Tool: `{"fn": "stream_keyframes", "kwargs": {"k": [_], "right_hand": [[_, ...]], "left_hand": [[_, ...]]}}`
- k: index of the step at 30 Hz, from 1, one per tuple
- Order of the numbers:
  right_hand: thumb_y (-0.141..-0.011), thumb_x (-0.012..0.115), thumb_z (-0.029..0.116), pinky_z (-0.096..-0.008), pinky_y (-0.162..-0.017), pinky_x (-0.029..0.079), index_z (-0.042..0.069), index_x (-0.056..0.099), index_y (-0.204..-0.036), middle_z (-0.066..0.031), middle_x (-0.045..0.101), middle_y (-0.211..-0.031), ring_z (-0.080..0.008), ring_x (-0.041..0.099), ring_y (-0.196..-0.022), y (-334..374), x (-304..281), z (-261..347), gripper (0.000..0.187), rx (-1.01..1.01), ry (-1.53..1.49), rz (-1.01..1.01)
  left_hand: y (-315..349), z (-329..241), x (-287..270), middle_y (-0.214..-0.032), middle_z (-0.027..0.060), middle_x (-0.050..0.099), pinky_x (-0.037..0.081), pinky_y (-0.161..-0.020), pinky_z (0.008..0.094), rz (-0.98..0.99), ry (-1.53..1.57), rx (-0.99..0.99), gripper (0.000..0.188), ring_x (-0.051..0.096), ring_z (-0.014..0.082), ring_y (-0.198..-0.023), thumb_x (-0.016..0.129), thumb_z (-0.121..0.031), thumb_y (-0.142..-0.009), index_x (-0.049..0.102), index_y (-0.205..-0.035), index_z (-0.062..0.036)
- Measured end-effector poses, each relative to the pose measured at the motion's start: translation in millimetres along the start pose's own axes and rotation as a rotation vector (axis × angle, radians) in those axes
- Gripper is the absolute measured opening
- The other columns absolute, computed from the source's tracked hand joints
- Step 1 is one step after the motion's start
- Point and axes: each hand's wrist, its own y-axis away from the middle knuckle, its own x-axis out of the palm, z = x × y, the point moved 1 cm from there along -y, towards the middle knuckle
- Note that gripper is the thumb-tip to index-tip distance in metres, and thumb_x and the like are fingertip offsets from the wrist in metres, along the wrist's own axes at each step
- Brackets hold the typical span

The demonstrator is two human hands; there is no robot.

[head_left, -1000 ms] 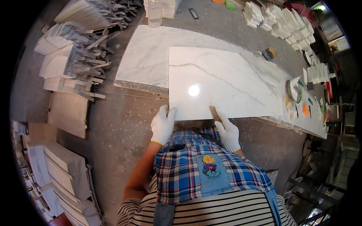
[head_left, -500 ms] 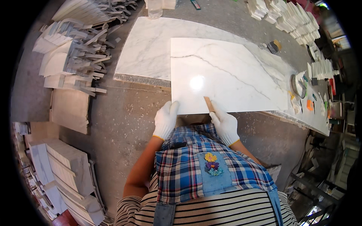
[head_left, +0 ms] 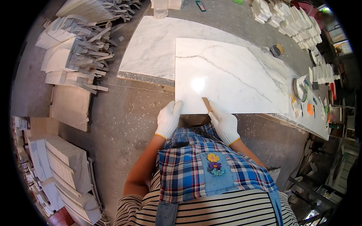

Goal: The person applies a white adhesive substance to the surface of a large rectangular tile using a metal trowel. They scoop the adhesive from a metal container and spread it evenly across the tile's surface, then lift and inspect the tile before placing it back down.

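Observation:
A glossy white tile with grey veins (head_left: 222, 75) lies over a larger pale marbled slab (head_left: 151, 49), its near edge jutting past the slab toward me. My left hand (head_left: 168, 118), in a white knitted glove, is closed on the tile's near left corner, thumb on top. Pinched in my right hand (head_left: 225, 124), also gloved, is a narrow flat brown strip (head_left: 206, 103) that slants over the tile's near edge. What the strip is made of I cannot tell. The fingers beneath the tile are hidden.
A clear container (head_left: 161, 8) stands at the slab's far left. Toward the right are a round dish (head_left: 299, 89), an orange block (head_left: 310, 109) and small tools. Tile stacks (head_left: 60, 56) with loose straps fill the left; more stacks (head_left: 288, 20) stand far right.
The whole view has shifted slightly. The brown strip leans a little further left over the tile's edge. Both hands keep their grip.

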Motion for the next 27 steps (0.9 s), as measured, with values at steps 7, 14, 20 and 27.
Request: {"fn": "stream_keyframes", "kwargs": {"k": [7,14,20,27], "right_hand": [[-0.102,0.059,0.035,-0.0472,-0.069,0.054,0.022,0.059,-0.147,-0.0181,0.072,-0.086,-0.0386,0.07,-0.076,2,9,-2,0.047,-0.029,-0.082,-0.046],[-0.103,0.059,0.036,-0.0469,-0.068,0.053,0.023,0.06,-0.146,-0.0178,0.071,-0.084,-0.0385,0.07,-0.075,0,9,-6,0.045,-0.047,-0.046,-0.079],[-0.101,0.063,0.032,-0.045,-0.076,0.056,0.022,0.06,-0.146,-0.0194,0.073,-0.097,-0.0381,0.071,-0.087,-5,-8,7,0.047,0.106,-0.024,0.088],[-0.101,0.06,0.034,-0.0477,-0.069,0.054,0.025,0.059,-0.146,-0.0168,0.072,-0.086,-0.0383,0.07,-0.076,-2,3,0,0.047,-0.013,0.002,-0.04]], "left_hand": [[-1,0,0,-0.089,0.0252,0.066,0.049,-0.078,0.0426,0.004,-0.006,0.005,0.051,0.065,0.0362,-0.083,0.051,-0.046,-0.104,0.067,-0.099,0.002],[-1,-1,-1,-0.091,0.0244,0.068,0.05,-0.079,0.0414,0.019,-0.009,-0.02,0.052,0.066,0.0343,-0.085,0.052,-0.046,-0.104,0.068,-0.102,0.0023],[0,-4,-3,-0.094,0.0257,0.069,0.05,-0.082,0.0439,0.024,0.011,-0.021,0.053,0.066,0.0381,-0.09,0.05,-0.049,-0.104,0.068,-0.102,0.001],[0,-1,-2,-0.095,0.0288,0.069,0.049,-0.084,0.0513,0.033,-0.021,-0.017,0.057,0.065,0.0486,-0.094,0.045,-0.054,-0.104,0.065,-0.097,-0.0012]]}}
